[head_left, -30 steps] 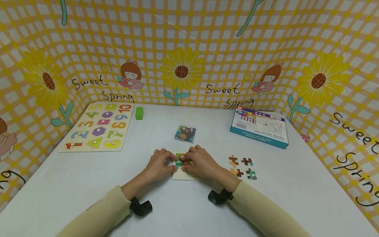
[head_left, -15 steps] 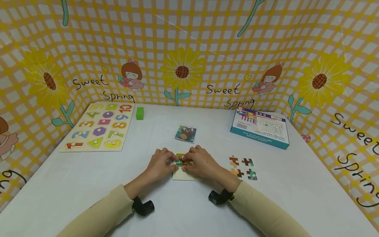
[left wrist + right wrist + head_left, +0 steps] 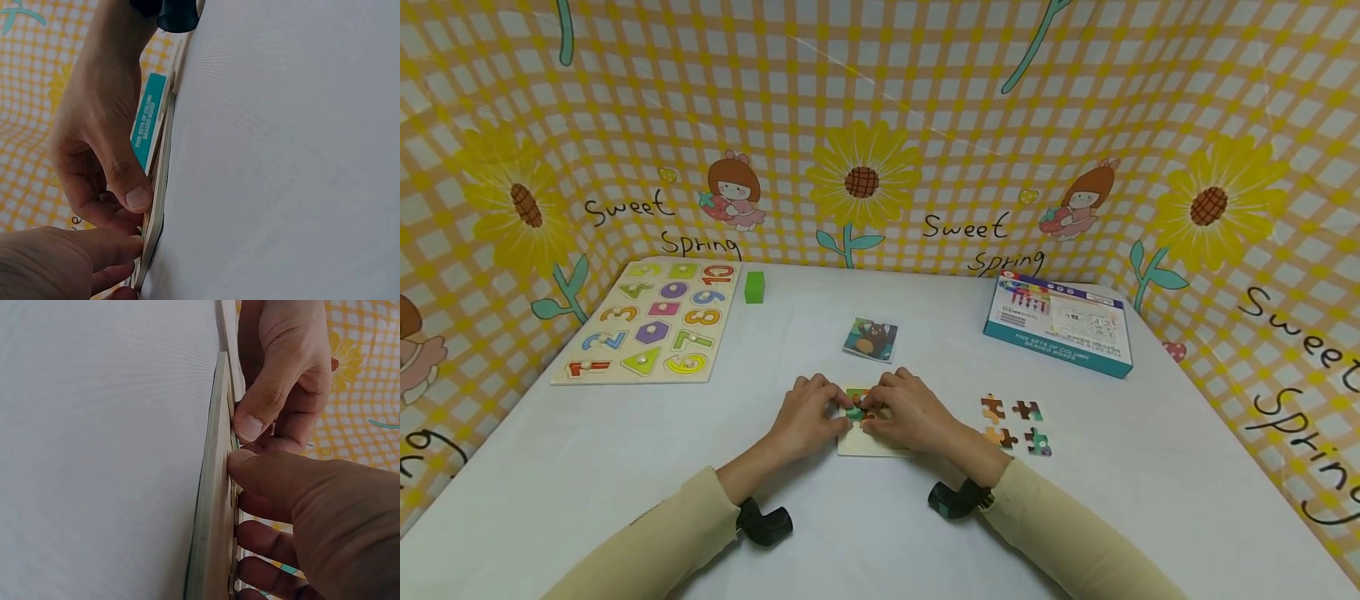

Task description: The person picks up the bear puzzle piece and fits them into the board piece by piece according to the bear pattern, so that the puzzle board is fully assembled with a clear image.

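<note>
A small wooden jigsaw board lies flat on the table in front of the person, its lower strip bare and pale. Green and brown bear-picture pieces fill its upper left, partly under the fingers. My left hand is at the board's left side, thumb and bent fingers pinching a jigsaw piece. From the right, my right hand covers much of the board and grips the same piece with thumb and fingertips. Both thumbs sit close together at the board's surface in the right wrist view.
Several loose jigsaw pieces lie right of the board. Behind it is a bear picture card. A number puzzle board and a green block are at back left, a teal-edged box at back right.
The left hand and forearm have shifted very slightly right. Both hands stay at the jigsaw board, fingers around the piece; the loose pieces have not moved.
</note>
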### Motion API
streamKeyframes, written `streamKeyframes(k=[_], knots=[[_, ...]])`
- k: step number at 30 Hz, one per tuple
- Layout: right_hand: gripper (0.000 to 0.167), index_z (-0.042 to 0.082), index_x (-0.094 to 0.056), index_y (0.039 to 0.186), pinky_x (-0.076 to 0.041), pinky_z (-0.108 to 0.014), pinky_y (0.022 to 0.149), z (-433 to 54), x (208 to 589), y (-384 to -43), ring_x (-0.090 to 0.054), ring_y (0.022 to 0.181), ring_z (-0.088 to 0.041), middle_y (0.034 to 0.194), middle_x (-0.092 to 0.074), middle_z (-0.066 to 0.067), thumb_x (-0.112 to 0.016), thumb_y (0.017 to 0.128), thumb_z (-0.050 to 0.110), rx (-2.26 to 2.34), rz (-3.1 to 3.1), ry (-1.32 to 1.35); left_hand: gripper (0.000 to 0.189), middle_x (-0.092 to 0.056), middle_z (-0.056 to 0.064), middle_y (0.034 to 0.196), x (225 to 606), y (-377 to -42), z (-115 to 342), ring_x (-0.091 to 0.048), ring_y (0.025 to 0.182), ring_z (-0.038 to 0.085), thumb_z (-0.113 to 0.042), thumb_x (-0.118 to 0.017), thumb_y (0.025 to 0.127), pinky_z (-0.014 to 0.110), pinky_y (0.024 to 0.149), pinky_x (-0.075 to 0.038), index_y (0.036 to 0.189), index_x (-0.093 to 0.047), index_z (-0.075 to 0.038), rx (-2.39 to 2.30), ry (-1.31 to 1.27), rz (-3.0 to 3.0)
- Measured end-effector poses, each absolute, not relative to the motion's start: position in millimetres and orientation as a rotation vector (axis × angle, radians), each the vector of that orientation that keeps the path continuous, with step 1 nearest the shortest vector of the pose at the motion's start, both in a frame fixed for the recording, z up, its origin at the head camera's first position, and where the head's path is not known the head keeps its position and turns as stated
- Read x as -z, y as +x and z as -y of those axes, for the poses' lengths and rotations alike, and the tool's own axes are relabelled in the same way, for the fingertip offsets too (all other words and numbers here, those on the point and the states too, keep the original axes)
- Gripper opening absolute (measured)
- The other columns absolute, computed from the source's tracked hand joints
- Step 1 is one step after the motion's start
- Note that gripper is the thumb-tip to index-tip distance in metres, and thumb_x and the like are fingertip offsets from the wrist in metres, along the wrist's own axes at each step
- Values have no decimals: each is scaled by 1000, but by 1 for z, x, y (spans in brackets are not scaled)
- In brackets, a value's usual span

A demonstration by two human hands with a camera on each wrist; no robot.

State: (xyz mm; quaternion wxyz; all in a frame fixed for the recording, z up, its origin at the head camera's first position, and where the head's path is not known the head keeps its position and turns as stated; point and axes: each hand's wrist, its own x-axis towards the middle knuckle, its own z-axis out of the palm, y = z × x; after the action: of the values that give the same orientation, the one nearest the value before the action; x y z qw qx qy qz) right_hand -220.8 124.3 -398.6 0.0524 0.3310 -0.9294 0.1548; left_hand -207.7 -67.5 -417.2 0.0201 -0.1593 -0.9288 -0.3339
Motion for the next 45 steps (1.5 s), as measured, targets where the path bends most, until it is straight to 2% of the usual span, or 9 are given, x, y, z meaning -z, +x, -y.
streamKeyframes(k=[17, 27, 34, 45], knots=[[18, 16, -73, 96, -37, -25, 71, -135, 383, -219, -42, 83, -12, 93, -63, 0, -73, 80, 26, -617, 2887, 931, 15, -57, 0, 92, 420, -208, 68, -44, 91, 21, -20, -73, 74, 41, 83, -35, 89, -70, -17, 1054, -482, 2866], [26, 12, -71, 103, -41, -33, 78, -179, 372, -218, -47, 94, -19, 99, -63, -5, -72, 82, 27, -682, 2913, 756, 16, -57, 1, 94, 420, -207, 67, -44, 93, 22, -19, -74, 74, 40, 83, -34, 89, -70, -16, 1105, -471, 2856], [25, 12, -70, 104, -39, -31, 75, -216, 373, -219, -47, 97, -23, 102, -63, -5, -70, 84, 26, -656, 2979, 603, 16, -58, 1, 94, 419, -206, 68, -44, 93, 22, -19, -75, 74, 40, 83, -35, 89, -70, -16, 1117, -468, 2854], [27, 11, -69, 107, -38, -30, 72, -265, 377, -216, -46, 96, -23, 106, -62, -7, -70, 84, 25, -527, 3056, 523, 15, -58, 2, 95, 418, -207, 67, -44, 93, 23, -18, -74, 74, 41, 83, -35, 89, -70, -16, 1105, -467, 2856]])
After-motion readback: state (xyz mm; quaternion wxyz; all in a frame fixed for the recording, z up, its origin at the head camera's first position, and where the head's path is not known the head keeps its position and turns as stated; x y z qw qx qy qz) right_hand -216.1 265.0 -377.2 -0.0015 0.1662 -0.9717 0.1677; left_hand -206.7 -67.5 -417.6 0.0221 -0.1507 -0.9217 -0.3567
